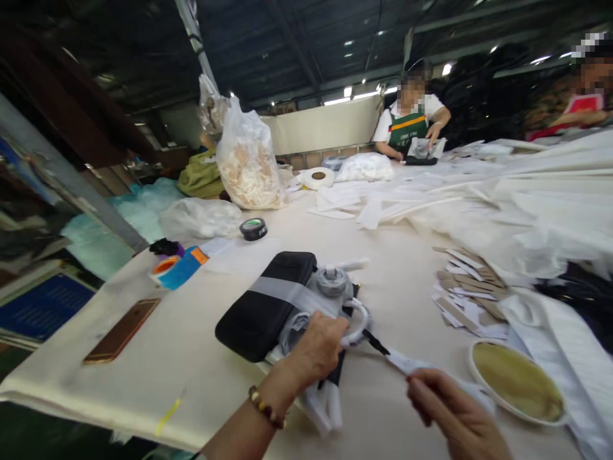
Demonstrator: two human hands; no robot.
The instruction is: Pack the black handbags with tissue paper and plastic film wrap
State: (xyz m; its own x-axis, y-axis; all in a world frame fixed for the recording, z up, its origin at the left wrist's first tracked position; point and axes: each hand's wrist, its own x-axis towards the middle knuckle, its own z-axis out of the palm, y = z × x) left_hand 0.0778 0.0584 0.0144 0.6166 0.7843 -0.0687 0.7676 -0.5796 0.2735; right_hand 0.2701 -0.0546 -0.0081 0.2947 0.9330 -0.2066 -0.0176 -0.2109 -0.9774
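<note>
A black bag [268,306] lies on the table, a translucent pale band [280,289] across it. Bundles in clear wrap [331,281] and a ring-shaped handle wrapped in white [360,322] sit at its right side. My left hand [318,348] is closed at this handle, a beaded bracelet on its wrist; its fingertips are partly hidden. From beside the handle a short black strap [376,343] runs to a white strip [402,362]. My right hand [453,406] pinches that strip between thumb and fingers, right of the bag.
Left lie a phone [122,331], blue tape [182,268] and black tape [253,229]. Right are a yellowish round dish [517,382], cardboard scraps [467,291] and white sheets [536,198]. A stuffed plastic bag [249,160] stands behind. Across the table a person in a green apron [407,131] handles something.
</note>
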